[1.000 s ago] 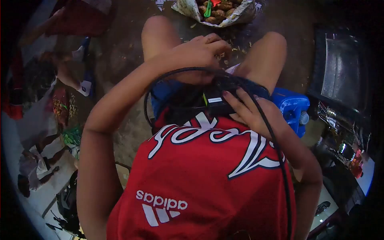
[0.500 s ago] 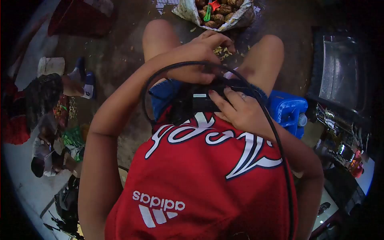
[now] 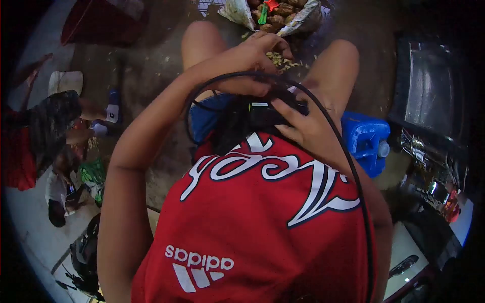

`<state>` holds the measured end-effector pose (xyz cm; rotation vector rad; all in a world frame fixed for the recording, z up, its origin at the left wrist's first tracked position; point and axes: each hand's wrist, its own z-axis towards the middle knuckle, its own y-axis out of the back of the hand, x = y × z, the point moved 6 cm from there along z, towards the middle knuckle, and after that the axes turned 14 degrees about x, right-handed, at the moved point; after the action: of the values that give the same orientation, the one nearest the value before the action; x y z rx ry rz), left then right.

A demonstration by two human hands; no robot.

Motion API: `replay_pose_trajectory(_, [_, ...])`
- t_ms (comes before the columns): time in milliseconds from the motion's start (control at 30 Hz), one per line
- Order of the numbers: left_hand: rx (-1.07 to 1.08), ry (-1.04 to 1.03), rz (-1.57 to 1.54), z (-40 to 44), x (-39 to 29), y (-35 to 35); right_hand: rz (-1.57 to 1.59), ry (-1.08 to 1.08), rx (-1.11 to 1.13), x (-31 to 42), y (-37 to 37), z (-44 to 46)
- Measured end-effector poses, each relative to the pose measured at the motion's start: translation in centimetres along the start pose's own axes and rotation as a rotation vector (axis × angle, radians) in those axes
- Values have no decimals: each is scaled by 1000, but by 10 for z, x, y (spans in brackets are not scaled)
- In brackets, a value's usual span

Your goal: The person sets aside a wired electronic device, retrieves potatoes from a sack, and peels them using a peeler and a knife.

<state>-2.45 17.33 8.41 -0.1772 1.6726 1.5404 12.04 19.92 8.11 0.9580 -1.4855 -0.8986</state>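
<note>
My left hand [image 3: 250, 58] is above my lap with its fingers curved and apart. Its thumb lies close to the far edge of a small black box-shaped device [image 3: 265, 115] with a pale label, and no object shows between the fingers. My right hand [image 3: 310, 116] grips the right side of this device, fingers bent over it and thumb along the near side. A black cable [image 3: 227, 77] loops over both hands and runs down the right of my red shirt [image 3: 252, 217]. Dark material around the device hides part of it.
Ahead is a white sack [image 3: 237, 12] of brown root crops with a green-handled tool [image 3: 262, 15] on top. Peelings [image 3: 283, 63] lie on the floor. A blue jerrycan [image 3: 364, 144] stands by my right leg. Left are a white bucket [image 3: 65, 83] and other people [image 3: 60, 187].
My right hand has moved slightly forward, its fingers now bent round the device instead of lying on it. The device has shifted forward. At left, another person's legs have moved.
</note>
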Motion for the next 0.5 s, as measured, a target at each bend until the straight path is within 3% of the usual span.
replay_pose_trajectory(100, [20,38,-10,-3,6,-6,116,15,-95,-8,3,6])
replay_pose_trajectory(200, [58,171,7,-4,14,-15,372,-55,28,-26,-20,5])
replay_pose_trajectory(267, [38,310,-24,-13,18,-25,329,-49,47,-27,-19,7])
replay_pose_trajectory(367, [-155,359,-191,-37,12,-28,367,-39,81,-26,-15,9])
replay_pose_trajectory(500, [-150,472,-4,-73,-25,-16,400,16,30,-30,-15,8])
